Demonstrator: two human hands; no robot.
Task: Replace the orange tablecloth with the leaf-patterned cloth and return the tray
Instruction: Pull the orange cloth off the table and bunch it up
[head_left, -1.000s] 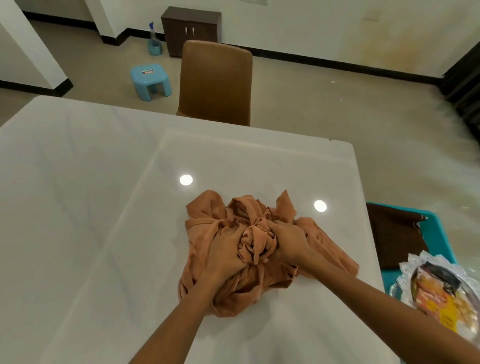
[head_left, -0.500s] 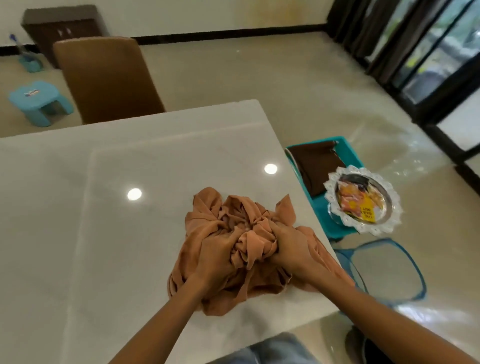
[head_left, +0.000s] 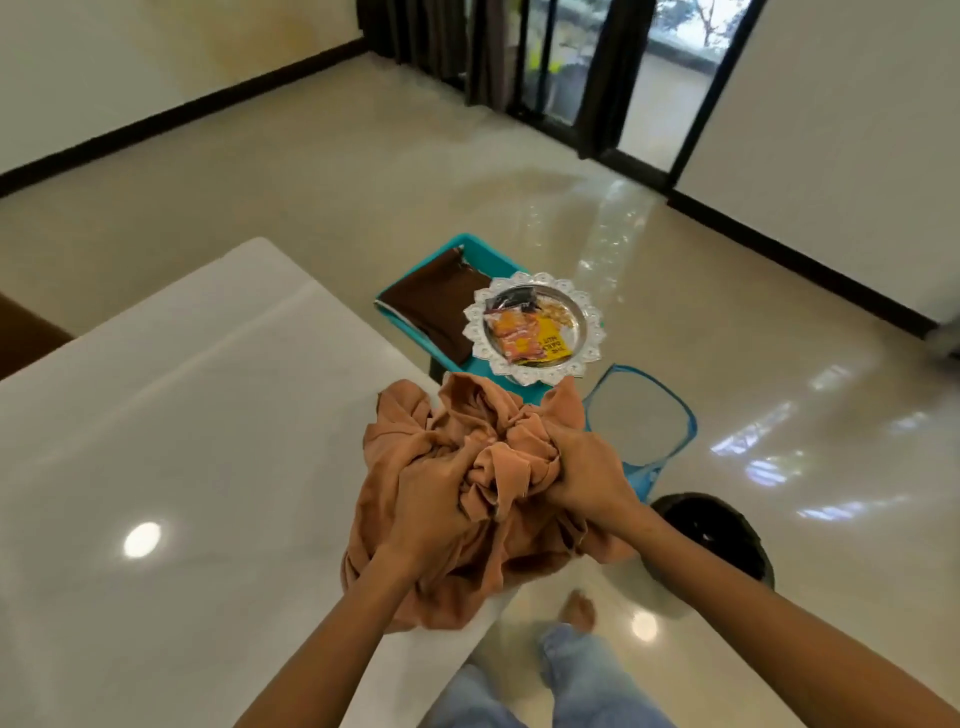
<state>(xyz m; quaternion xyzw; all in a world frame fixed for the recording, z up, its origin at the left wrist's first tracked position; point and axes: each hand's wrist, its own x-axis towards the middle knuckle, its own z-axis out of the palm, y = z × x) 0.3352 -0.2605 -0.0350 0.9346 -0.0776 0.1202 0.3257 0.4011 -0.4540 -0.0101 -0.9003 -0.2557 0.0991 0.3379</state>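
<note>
Both hands dig in: left hand and right hand curl fingers tight into the bunched orange tablecloth at centre frame, over the white table's edge.

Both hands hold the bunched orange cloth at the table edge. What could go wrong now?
1. The bunched orange tablecloth, gripped by the left hand and right hand, may brush the scalloped silver tray just beyond it.
2. Loose folds overhang the white table edge and could slip free.
</note>
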